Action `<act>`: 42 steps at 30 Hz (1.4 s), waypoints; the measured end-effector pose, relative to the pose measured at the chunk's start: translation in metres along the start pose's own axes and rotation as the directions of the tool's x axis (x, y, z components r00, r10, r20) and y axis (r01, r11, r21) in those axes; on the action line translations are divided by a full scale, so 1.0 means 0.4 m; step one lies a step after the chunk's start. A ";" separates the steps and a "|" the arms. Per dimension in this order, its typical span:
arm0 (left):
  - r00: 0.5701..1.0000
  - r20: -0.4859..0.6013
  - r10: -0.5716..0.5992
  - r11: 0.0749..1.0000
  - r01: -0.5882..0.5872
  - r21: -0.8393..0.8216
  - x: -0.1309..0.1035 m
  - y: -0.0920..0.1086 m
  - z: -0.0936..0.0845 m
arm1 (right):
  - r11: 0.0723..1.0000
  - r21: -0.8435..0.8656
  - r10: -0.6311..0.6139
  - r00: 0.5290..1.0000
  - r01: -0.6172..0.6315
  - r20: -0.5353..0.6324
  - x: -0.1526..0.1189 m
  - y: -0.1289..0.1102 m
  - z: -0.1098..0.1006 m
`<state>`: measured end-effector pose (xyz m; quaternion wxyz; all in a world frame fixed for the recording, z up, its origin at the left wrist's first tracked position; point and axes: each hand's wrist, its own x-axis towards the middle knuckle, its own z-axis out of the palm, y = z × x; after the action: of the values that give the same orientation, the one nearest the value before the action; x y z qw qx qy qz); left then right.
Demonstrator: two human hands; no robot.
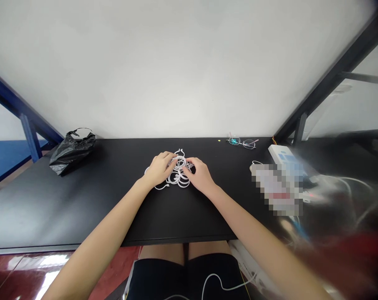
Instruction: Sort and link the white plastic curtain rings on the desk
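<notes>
A tangled pile of coiled white earphone cables (178, 179) lies on the black desk in front of me. Small white ends, which look like earbuds, stick out at the top and lower left of the pile. My left hand (160, 167) comes in from the left, its fingers curved over a coil, with the thumb against the near side. From the right, my right hand (200, 174) has its thumb and fingers round the same coil's edge. Both hands rest low at the pile, and the fingertips are partly hidden among the loops.
A crumpled black plastic bag (73, 150) sits at the desk's back left. Eyeglasses (243, 142) lie near the wall, right of centre. Further right are a white box (278, 154) and a blurred, pixelated item. A white cable (222, 283) crosses my lap.
</notes>
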<state>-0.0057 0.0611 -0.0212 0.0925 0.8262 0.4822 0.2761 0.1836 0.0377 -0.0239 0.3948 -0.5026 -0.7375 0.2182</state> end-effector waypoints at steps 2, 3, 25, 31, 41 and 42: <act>1.000 0.003 -0.001 1.000 0.001 0.002 0.000 0.000 0.000 | 1.000 0.001 0.002 1.000 -0.002 0.000 0.000 0.000 0.000; 1.000 0.004 -0.003 1.000 0.003 0.003 0.000 0.001 0.000 | 1.000 0.001 0.003 1.000 -0.003 0.001 0.000 0.000 0.000; 1.000 -0.019 0.014 1.000 -0.014 0.008 0.001 -0.001 0.005 | 0.999 0.042 0.011 1.000 -0.010 -0.015 0.002 0.003 0.002; 1.000 -0.018 0.017 1.000 -0.016 0.005 0.001 -0.002 0.007 | 0.998 0.061 0.007 1.000 -0.006 -0.029 0.001 0.005 0.003; 1.000 -0.017 0.012 1.000 -0.012 -0.008 0.001 -0.001 0.007 | 0.994 0.108 0.018 0.999 -0.014 -0.034 0.001 0.000 0.000; 1.000 -0.015 0.013 1.000 -0.013 -0.008 0.001 -0.001 0.007 | 0.994 0.110 0.016 0.999 -0.012 -0.035 0.001 0.000 0.000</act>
<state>-0.0043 0.0621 -0.0237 0.0902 0.8269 0.4763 0.2850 0.1835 0.0383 -0.0239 0.4335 -0.4891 -0.7137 0.2519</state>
